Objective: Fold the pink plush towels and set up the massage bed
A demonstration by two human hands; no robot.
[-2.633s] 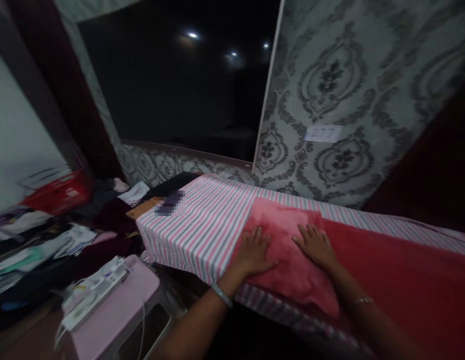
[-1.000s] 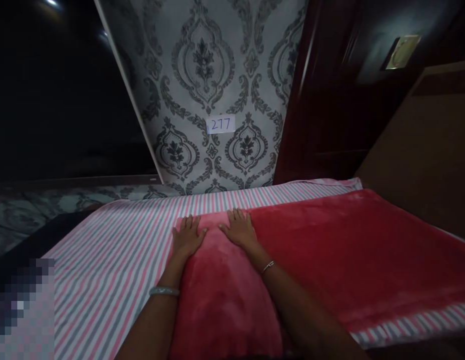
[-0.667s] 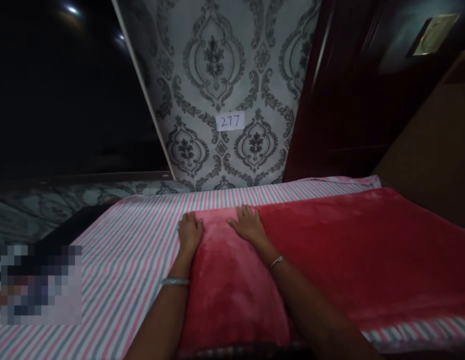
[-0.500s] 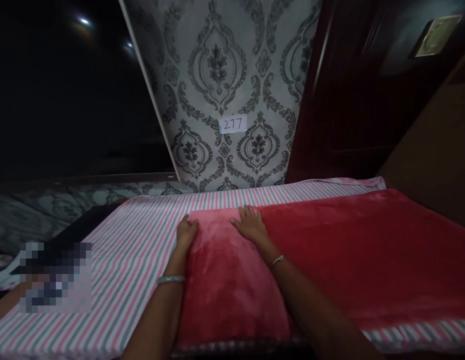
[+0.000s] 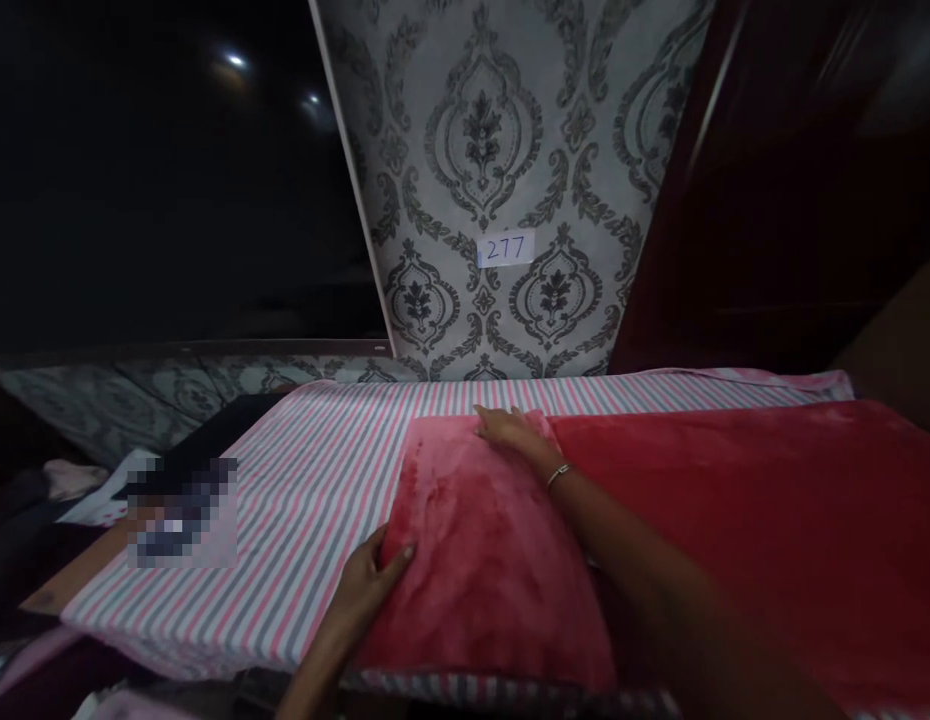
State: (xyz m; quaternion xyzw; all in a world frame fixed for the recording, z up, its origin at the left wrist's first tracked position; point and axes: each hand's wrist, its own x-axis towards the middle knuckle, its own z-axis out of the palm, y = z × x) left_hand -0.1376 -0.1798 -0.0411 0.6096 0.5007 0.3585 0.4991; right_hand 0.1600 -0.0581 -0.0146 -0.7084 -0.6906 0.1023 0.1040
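Note:
A plush red blanket (image 5: 750, 520) lies on the striped sheet, with a lighter pinkish-red flap (image 5: 472, 520) folded over at its left part. My left hand (image 5: 367, 580) grips the flap's left edge, the thumb on top and the other fingers partly hidden at the edge. Close to the flap's far edge, my right hand (image 5: 506, 430) rests on the cloth, fingers apart and pointing left. A bracelet circles the right wrist.
The pink, grey and white striped sheet (image 5: 307, 500) covers the surface beneath. A large dark screen (image 5: 172, 200) stands at the back left, beside patterned wallpaper (image 5: 484, 130) bearing a paper marked 277 (image 5: 505, 248). A pixelated patch (image 5: 184, 515) hides something at left.
My left hand has moved down the flap's left edge towards me. My right hand has turned so its fingers point left. The view has shifted to the left.

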